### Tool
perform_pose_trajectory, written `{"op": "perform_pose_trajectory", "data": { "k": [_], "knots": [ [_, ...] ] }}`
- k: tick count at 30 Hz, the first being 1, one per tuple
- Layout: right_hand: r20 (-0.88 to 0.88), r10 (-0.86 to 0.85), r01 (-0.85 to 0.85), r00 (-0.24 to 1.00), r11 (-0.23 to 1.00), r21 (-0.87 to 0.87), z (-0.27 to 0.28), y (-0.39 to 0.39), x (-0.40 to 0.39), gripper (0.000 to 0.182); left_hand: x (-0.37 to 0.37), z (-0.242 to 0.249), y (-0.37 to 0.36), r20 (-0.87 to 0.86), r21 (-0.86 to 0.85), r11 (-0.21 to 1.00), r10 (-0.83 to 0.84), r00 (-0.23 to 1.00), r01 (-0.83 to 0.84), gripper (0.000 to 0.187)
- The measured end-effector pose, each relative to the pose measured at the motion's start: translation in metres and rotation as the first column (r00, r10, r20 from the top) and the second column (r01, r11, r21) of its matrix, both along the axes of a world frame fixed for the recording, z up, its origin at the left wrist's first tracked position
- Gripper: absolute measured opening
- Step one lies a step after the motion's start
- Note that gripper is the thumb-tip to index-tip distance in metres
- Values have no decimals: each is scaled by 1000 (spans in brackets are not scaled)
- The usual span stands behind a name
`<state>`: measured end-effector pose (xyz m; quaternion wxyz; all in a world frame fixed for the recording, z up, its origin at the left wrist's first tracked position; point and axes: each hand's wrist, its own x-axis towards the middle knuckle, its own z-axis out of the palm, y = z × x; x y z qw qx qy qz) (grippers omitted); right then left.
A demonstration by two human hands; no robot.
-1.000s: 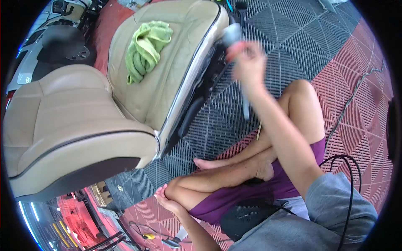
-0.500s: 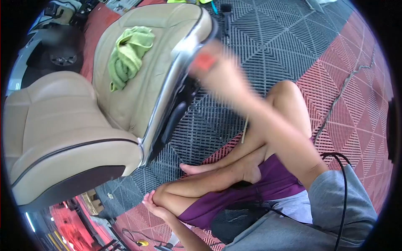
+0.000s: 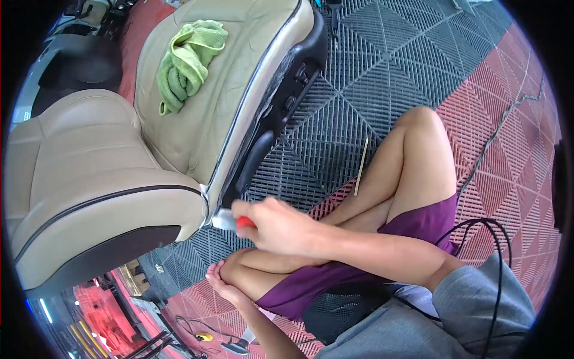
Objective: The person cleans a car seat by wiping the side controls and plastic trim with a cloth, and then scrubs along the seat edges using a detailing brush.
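My right hand (image 3: 278, 227) is closed around a small tool with a red part (image 3: 244, 222) and a pale, blurred end (image 3: 225, 219); its exact kind I cannot make out. That end is beside the corner where the beige leather car seat's (image 3: 197, 137) cushion and backrest meet. White foam streaks the seat's dark-piped side edge. Against my bent left knee rests my left hand (image 3: 226, 288), its fingers loosely extended and holding nothing. A crumpled green towel (image 3: 190, 64) lies on the seat.
A thin stick (image 3: 361, 164) lies on the grated floor tiles (image 3: 341, 102) by my right leg. A dark-handled brush (image 3: 335, 21) is at the top. A cable (image 3: 499, 128) runs along the right. Lower left are a white-and-black tool (image 3: 239, 344) and wires.
My right hand has moved down and left with the red-marked tool, from the far upper edge of the seat to its near corner. My left hand stays by the knee.
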<state>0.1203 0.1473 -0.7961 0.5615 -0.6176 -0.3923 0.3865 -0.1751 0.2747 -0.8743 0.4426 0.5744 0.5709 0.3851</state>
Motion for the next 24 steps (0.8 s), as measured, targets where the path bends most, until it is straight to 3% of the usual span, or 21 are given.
{"op": "perform_pose_trajectory", "data": {
  "k": [3, 4, 5, 6, 8, 10, 12, 13, 14, 16, 18, 19, 20, 22, 24],
  "knots": [
    [149, -402, 360, 904, 900, 245, -17, -5, 57, 4, -6, 2, -7, -6, 36, 999, -24, 1000, 24, 60],
    [176, -499, 476, 848, 865, 162, -16, -12, 100, 5, -14, 0, -12, 3, 59, 998, -25, 1000, 25, 59],
    [-66, -640, 634, 766, 768, -89, 15, -27, 135, 7, -17, -4, -12, 17, 85, 996, -29, 999, 28, 59],
    [2, -806, 805, 591, 590, 67, 3, -36, 170, 10, -18, -6, -13, 30, 113, 993, -35, 999, 31, 59],
    [-172, -893, 906, 415, 388, 171, 18, -44, 198, 19, -12, -2, -16, 68, 83, 996, 30, 997, -36, 58],
    [-57, -782, 778, 621, 607, 160, -13, -15, 159, 12, 4, 1, -9, 32, 80, 996, 30, 999, -32, 58],
    [193, -607, 539, 771, 783, 310, -24, 10, 64, 10, 1, -6, 0, 29, 89, 996, -18, 999, 16, 56],
    [-43, -348, 347, 937, 905, 245, -27, 15, 26, 9, 4, -6, 1, 49, 67, 998, -23, 999, 19, 56],
    [-154, -181, 208, 971, 961, 183, -44, 22, -6, 14, 4, -5, 0, 60, 46, 999, -7, 998, 4, 55],
    [-80, -360, 368, 929, 885, 286, -44, 20, 2, 13, 8, 5, -4, 10, 73, 997, -35, 999, 35, 55],
    [-110, -582, 587, 806, 761, 277, -36, 5, 82, 12, -2, 0, -11, 22, 84, 996, 5, 1000, -7, 55],
    [-306, -665, 694, 682, 719, -15, -6, -13, 117, 11, -4, -1, -14, 38, 96, 995, 24, 999, -27, 56],
    [-363, -757, 822, 543, 567, 47, -9, -21, 151, 10, -4, -3, -17, 69, 114, 993, 32, 997, -40, 56],
    [-404, -818, 912, 410, 374, 169, -13, -18, 178, 8, -5, -5, -17, 67, 135, 990, 40, 997, -49, 57],
    [-273, -769, 813, 578, 514, 275, -25, 28, 109, 9, 6, -6, -8, 56, 130, 991, 26, 998, -33, 57]
  ]
}}
